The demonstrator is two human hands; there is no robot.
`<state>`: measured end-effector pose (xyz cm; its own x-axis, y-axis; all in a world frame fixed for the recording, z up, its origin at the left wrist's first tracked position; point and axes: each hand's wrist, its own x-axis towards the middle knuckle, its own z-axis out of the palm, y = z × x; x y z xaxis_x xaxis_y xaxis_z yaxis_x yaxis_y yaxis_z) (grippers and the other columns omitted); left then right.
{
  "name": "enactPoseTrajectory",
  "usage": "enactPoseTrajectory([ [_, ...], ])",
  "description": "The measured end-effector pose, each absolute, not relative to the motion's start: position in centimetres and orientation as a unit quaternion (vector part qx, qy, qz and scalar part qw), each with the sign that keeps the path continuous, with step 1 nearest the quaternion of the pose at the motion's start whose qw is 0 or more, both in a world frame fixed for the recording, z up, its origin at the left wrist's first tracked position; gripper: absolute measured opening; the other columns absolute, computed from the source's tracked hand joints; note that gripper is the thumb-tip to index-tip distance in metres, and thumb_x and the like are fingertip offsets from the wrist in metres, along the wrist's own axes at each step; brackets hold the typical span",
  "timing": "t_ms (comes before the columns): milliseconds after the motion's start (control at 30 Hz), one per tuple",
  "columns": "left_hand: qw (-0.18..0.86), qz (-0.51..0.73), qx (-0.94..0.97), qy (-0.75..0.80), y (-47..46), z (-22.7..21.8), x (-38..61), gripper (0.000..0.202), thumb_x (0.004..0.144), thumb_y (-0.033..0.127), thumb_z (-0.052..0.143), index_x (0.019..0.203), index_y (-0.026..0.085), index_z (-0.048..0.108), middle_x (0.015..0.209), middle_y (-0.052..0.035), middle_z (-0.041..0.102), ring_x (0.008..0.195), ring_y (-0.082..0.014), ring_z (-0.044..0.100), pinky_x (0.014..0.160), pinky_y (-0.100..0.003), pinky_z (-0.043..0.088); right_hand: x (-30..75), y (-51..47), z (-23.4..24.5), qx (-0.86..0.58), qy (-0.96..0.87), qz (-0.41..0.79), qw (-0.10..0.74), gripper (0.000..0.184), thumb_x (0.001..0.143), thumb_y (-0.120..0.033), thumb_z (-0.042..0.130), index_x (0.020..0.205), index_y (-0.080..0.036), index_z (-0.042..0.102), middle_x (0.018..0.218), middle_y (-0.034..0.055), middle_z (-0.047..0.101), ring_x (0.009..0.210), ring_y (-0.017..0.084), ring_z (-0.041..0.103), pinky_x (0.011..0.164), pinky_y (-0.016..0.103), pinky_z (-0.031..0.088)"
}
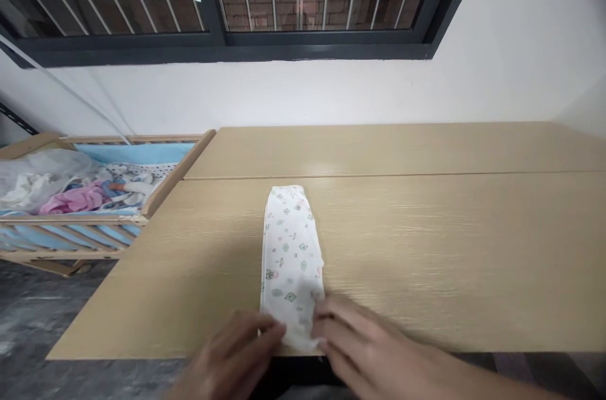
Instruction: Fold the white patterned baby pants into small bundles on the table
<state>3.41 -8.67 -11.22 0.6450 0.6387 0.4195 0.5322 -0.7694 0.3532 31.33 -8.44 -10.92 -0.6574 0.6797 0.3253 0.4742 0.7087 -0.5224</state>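
A white cloth garment (292,255) printed with small green and pink figures lies folded into a long narrow strip on the wooden table. Its far end is rounded, and its near end reaches the table's front edge. My left hand (237,349) is at the near left corner, thumb and forefinger pinched on the fabric. At the near right corner, my right hand (357,340) has its bent fingers closed on the garment's edge. Both hands are slightly blurred, and the fingers partly cover the near end.
The light wooden table (449,248) has a seam across its back part. To the left stands a wooden crib (177,173) with blue lining, holding a pink cloth (78,198) and other heaped fabrics. A white wall and a dark-framed barred window (322,39) are behind.
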Motion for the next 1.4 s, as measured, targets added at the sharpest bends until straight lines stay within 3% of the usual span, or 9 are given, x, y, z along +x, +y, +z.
enactPoseTrajectory([
  [200,0.103,0.376,0.816,0.428,0.5,-6.5,5.0,0.016,0.094,0.031,0.065,0.106,0.024,0.073,0.094,-0.0012,0.075,0.082,-0.0145,0.069,0.076,-0.025,0.057,31.2,0.4,-5.8,-0.372,-0.81,0.273,0.361,0.02,0.096,-0.023,0.056,0.112,-0.022,0.067,0.105,0.0074,0.066,0.094,0.021,0.066,0.079,0.038,0.059],
  [300,0.116,0.337,0.793,0.494,6.7,-4.9,6.2,0.026,0.091,0.042,0.066,0.101,0.02,0.075,0.096,-0.003,0.077,0.084,-0.018,0.068,0.08,-0.028,0.054,30.4,6.8,-6.5,-0.404,-0.782,0.261,0.396,0.02,0.09,-0.02,0.061,0.108,-0.02,0.07,0.105,0.0073,0.069,0.091,0.02,0.065,0.08,0.036,0.055],
  [433,0.155,0.225,0.793,0.545,13.6,-6.0,7.6,0.027,0.092,0.03,0.06,0.108,0.013,0.073,0.108,-0.0079,0.077,0.094,-0.0202,0.068,0.084,-0.027,0.05,29.3,14.1,-9.9,-0.468,-0.734,0.273,0.41,0.021,0.085,-0.016,0.062,0.105,-0.016,0.069,0.099,0.0062,0.071,0.084,0.017,0.065,0.079,0.032,0.052],
  [633,0.102,0.177,0.782,0.589,17.2,-8.5,9.6,0.019,0.09,0.019,0.06,0.102,0.01,0.072,0.104,-0.0139,0.075,0.096,-0.0226,0.066,0.086,-0.03,0.047,28.5,18.6,-14.2,-0.543,-0.719,0.243,0.36,0.02,0.085,-0.01,0.056,0.102,-0.012,0.066,0.092,0.0071,0.07,0.081,0.017,0.064,0.075,0.029,0.05],
  [833,0.001,0.159,0.802,0.576,8.5,-9.4,10.8,0.034,0.098,0.03,0.05,0.123,0.011,0.064,0.131,-0.0205,0.063,0.121,-0.0326,0.056,0.105,-0.045,0.041,28.6,15.7,-12.4,-0.479,-0.783,0.16,0.363,0.024,0.096,-0.02,0.05,0.115,-0.015,0.064,0.119,0.0139,0.065,0.12,0.024,0.055,0.105,0.041,0.042],
  [900,-0.032,0.107,0.827,0.552,4.4,-10.8,11.4,0.039,0.098,0.039,0.05,0.113,0.009,0.069,0.119,-0.0221,0.068,0.111,-0.0349,0.062,0.098,-0.048,0.047,28.1,13.6,-11.2,-0.392,-0.848,0.135,0.33,0.034,0.101,-0.029,0.046,0.13,-0.017,0.058,0.133,0.0145,0.06,0.129,0.025,0.051,0.111,0.044,0.039],
  [1000,-0.103,0.072,0.834,0.537,0.1,-13.0,12.3,0.047,0.096,0.044,0.053,0.118,0.005,0.068,0.121,-0.0245,0.068,0.116,-0.0388,0.062,0.093,-0.05,0.052,26.8,10.4,-10.7,-0.272,-0.915,0.181,0.239,0.047,0.106,-0.041,0.038,0.147,-0.02,0.046,0.154,0.0122,0.046,0.143,0.024,0.04,0.118,0.045,0.033],
  [1167,-0.097,0.046,0.848,0.519,-1.2,-14.3,12.6,0.034,0.098,0.036,0.052,0.104,0.011,0.075,0.101,-0.0189,0.075,0.099,-0.0344,0.07,0.089,-0.05,0.054,25.0,9.1,-13.0,-0.199,-0.934,0.277,0.107,0.056,0.108,-0.046,0.026,0.158,-0.021,0.031,0.166,0.0077,0.026,0.154,0.018,0.019,0.126,0.038,0.015],
  [1400,-0.102,0.049,0.849,0.516,-0.3,-15.2,11.1,0.05,0.099,0.039,0.05,0.129,0.0,0.06,0.132,-0.0288,0.062,0.124,-0.0372,0.061,0.095,-0.047,0.055,25.9,14.7,-15.7,-0.222,-0.956,0.177,0.075,0.066,0.103,-0.058,0.036,0.158,-0.022,0.03,0.166,0.0101,0.023,0.155,0.025,0.016,0.126,0.049,0.008],
])
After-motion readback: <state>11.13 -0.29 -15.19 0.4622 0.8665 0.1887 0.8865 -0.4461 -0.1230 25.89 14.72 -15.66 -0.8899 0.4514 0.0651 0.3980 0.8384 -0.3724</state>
